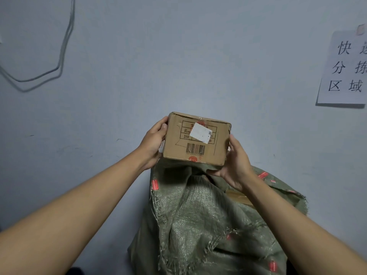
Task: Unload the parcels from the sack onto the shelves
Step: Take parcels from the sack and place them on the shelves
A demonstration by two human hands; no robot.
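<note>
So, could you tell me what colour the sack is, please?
The sack is dull green, seen in the head view.

A plain pale grey-blue wall (178,56) fills nearly the whole frame, evenly lit and marked with small dark scuffs across its middle band. In the upper left, a thin grey cable (61,48) hangs against it in a loose double loop, casting a faint shadow. At the right edge, a white paper sign (345,68) with large black Chinese characters is taped up, cut off by the frame.
</note>
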